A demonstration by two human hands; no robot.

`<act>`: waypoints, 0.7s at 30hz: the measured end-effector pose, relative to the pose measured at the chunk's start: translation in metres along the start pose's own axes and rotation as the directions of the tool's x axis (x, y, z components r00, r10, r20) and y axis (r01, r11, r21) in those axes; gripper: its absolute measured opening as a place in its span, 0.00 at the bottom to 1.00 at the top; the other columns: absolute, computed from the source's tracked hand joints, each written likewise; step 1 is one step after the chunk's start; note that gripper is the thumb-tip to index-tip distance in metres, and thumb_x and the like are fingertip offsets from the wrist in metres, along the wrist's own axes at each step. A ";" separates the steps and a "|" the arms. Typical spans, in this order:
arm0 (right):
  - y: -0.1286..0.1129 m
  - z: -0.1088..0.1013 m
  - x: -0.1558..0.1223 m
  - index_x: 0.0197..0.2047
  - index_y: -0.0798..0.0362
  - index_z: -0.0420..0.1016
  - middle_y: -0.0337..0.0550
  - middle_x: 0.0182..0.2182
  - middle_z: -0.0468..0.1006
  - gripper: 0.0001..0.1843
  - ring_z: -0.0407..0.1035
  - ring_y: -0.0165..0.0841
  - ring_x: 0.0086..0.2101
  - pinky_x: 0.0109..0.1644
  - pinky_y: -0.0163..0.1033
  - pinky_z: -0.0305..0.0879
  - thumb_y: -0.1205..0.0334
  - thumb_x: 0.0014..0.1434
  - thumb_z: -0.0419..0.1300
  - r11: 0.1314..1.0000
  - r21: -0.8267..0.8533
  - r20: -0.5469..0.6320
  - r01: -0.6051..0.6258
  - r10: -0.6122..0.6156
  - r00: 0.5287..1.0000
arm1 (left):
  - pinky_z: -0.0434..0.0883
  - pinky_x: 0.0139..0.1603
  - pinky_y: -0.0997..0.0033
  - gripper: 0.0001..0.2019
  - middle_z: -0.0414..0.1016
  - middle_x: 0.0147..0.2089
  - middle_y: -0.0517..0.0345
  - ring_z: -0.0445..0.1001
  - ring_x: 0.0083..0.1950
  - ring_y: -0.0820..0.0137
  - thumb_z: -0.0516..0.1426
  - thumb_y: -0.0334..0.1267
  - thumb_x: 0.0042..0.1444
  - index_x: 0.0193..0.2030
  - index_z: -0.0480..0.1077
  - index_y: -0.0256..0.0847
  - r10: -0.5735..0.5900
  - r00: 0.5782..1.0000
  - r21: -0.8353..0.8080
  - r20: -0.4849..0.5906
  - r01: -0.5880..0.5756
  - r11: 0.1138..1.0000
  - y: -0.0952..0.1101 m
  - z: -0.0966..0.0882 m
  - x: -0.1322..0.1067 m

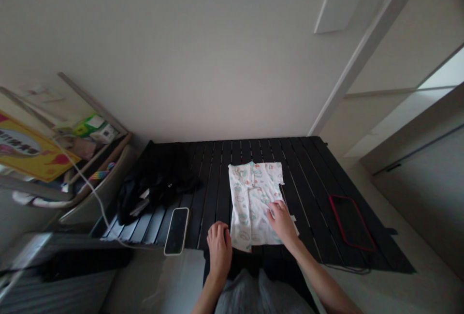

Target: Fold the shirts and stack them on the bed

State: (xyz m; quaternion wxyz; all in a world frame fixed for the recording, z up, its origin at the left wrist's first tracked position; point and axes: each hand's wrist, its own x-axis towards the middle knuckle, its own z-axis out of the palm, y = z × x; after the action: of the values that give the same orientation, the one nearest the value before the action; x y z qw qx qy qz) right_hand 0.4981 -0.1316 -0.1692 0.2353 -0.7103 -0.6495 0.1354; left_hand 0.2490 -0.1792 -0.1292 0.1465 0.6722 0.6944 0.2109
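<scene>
A small white short-sleeved shirt [259, 212], printed with green and red figures, lies flat on the black slatted table [304, 178]. One half of its front overlaps the other, and its lower hem lies at the near table edge. My right hand [282, 221] rests on the shirt's right side, fingers lightly bent over the cloth and not gripping it. Just left of the lower left corner, my left hand [219, 247] sits at the table edge with loosely bent fingers. Nothing shows in it, and the thumb is nearest the shirt.
A phone in a light case [177, 231] lies left of my left hand. Behind it is a heap of black cloth [159, 183]. A red-framed tablet or phone [351, 222] lies at the right. A cart with odds and ends [97, 135] and a white cable [97, 197] are at far left.
</scene>
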 end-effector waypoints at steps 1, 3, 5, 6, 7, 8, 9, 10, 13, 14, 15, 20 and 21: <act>0.006 -0.002 0.010 0.48 0.54 0.74 0.54 0.47 0.70 0.17 0.65 0.43 0.50 0.54 0.47 0.61 0.61 0.60 0.49 1.000 -0.010 -0.028 -0.016 0.016 0.999 | 0.67 0.56 0.57 0.15 0.72 0.53 0.52 0.68 0.56 0.62 0.46 0.37 0.62 0.49 0.71 0.49 0.049 0.999 -0.028 0.011 -0.049 0.998 0.007 0.001 0.006; 0.017 -0.004 0.033 0.55 0.58 0.70 0.62 0.53 0.66 0.23 0.62 0.48 0.54 0.54 0.53 0.59 0.58 0.61 0.49 0.995 -0.033 -0.095 -0.097 0.093 0.991 | 0.65 0.61 0.57 0.19 0.68 0.60 0.51 0.65 0.62 0.63 0.45 0.36 0.62 0.58 0.67 0.48 0.134 0.990 -0.054 0.048 -0.131 0.990 0.022 0.008 0.019; 0.026 -0.004 0.057 0.60 0.58 0.64 0.66 0.59 0.60 0.28 0.58 0.53 0.57 0.54 0.58 0.58 0.54 0.61 0.49 0.971 -0.024 -0.137 -0.237 0.232 0.963 | 0.62 0.64 0.56 0.23 0.63 0.65 0.50 0.60 0.67 0.63 0.44 0.35 0.63 0.63 0.62 0.45 0.210 0.973 -0.044 0.096 -0.207 0.977 0.034 0.021 0.030; 0.029 -0.002 0.068 0.62 0.57 0.63 0.67 0.61 0.58 0.29 0.56 0.55 0.58 0.54 0.60 0.57 0.52 0.60 0.49 0.953 -0.013 -0.142 -0.302 0.297 0.944 | 0.60 0.66 0.56 0.24 0.59 0.68 0.51 0.57 0.68 0.63 0.44 0.35 0.62 0.65 0.59 0.45 0.244 0.963 -0.028 0.118 -0.242 0.970 0.039 0.029 0.034; 0.031 0.000 0.078 0.62 0.56 0.63 0.67 0.62 0.56 0.31 0.54 0.57 0.59 0.54 0.63 0.55 0.50 0.60 0.50 0.937 -0.002 -0.135 -0.348 0.345 0.929 | 0.59 0.67 0.55 0.25 0.56 0.69 0.52 0.54 0.70 0.63 0.45 0.35 0.62 0.67 0.57 0.46 0.272 0.953 -0.005 0.134 -0.274 0.962 0.042 0.037 0.038; 0.033 0.003 0.086 0.62 0.54 0.64 0.65 0.63 0.56 0.31 0.52 0.58 0.60 0.55 0.65 0.54 0.48 0.59 0.50 0.930 0.005 -0.120 -0.368 0.365 0.923 | 0.57 0.68 0.54 0.27 0.54 0.70 0.53 0.52 0.71 0.63 0.46 0.35 0.62 0.68 0.55 0.46 0.294 0.945 0.025 0.141 -0.300 0.954 0.043 0.045 0.040; 0.034 0.005 0.093 0.61 0.52 0.66 0.62 0.63 0.57 0.31 0.51 0.59 0.61 0.55 0.67 0.52 0.46 0.58 0.52 0.933 0.006 -0.103 -0.360 0.359 0.928 | 0.56 0.68 0.54 0.28 0.51 0.71 0.55 0.49 0.71 0.62 0.47 0.36 0.62 0.69 0.52 0.47 0.309 0.941 0.060 0.140 -0.320 0.946 0.043 0.052 0.041; 0.034 0.008 0.098 0.59 0.49 0.68 0.58 0.63 0.58 0.31 0.50 0.60 0.62 0.55 0.69 0.50 0.45 0.56 0.53 0.940 0.005 -0.088 -0.342 0.341 0.936 | 0.55 0.69 0.53 0.29 0.49 0.72 0.56 0.48 0.72 0.62 0.48 0.38 0.62 0.70 0.50 0.48 0.319 0.938 0.098 0.134 -0.333 0.938 0.043 0.058 0.041; 0.032 0.011 0.107 0.57 0.45 0.70 0.49 0.63 0.62 0.29 0.48 0.59 0.62 0.57 0.72 0.46 0.44 0.54 0.54 0.953 0.012 -0.056 -0.304 0.304 0.951 | 0.54 0.69 0.51 0.30 0.44 0.73 0.58 0.44 0.73 0.61 0.47 0.41 0.63 0.71 0.44 0.48 0.342 0.933 0.194 0.115 -0.359 0.913 0.037 0.069 0.039; 0.030 0.010 0.109 0.57 0.46 0.70 0.49 0.62 0.63 0.28 0.50 0.58 0.62 0.57 0.71 0.47 0.45 0.55 0.53 0.957 0.018 -0.054 -0.290 0.291 0.955 | 0.54 0.69 0.51 0.30 0.43 0.73 0.59 0.43 0.73 0.61 0.47 0.42 0.63 0.72 0.43 0.48 0.350 0.930 0.214 0.111 -0.367 0.905 0.035 0.070 0.039; 0.027 0.008 0.111 0.57 0.48 0.70 0.50 0.62 0.63 0.28 0.52 0.57 0.62 0.59 0.68 0.49 0.47 0.56 0.52 0.963 0.026 -0.053 -0.269 0.270 0.961 | 0.54 0.69 0.51 0.31 0.42 0.74 0.60 0.42 0.73 0.61 0.46 0.43 0.64 0.72 0.42 0.48 0.359 0.927 0.228 0.107 -0.374 0.899 0.033 0.070 0.038; -0.017 0.009 0.122 0.65 0.59 0.59 0.54 0.67 0.53 0.32 0.56 0.44 0.61 0.62 0.46 0.55 0.57 0.58 0.49 0.996 0.081 -0.052 -0.039 0.043 0.998 | 0.54 0.69 0.54 0.31 0.41 0.74 0.60 0.41 0.73 0.62 0.46 0.43 0.64 0.72 0.40 0.47 0.356 0.933 0.255 0.058 -0.359 0.898 0.031 0.068 0.040; -0.030 0.013 0.123 0.65 0.58 0.58 0.53 0.67 0.52 0.33 0.56 0.43 0.61 0.63 0.45 0.55 0.58 0.58 0.49 0.996 0.090 -0.041 0.015 -0.011 0.999 | 0.54 0.69 0.55 0.31 0.41 0.74 0.60 0.41 0.73 0.62 0.46 0.42 0.64 0.72 0.39 0.46 0.345 0.937 0.253 0.044 -0.345 0.904 0.031 0.068 0.040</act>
State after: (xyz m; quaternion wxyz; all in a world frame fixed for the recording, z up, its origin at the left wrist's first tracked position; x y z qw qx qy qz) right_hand 0.4807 -0.0065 -0.1506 0.2813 -0.6973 -0.6422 0.1487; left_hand 0.3072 -0.1328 -0.1696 0.0178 0.7974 0.5861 0.1425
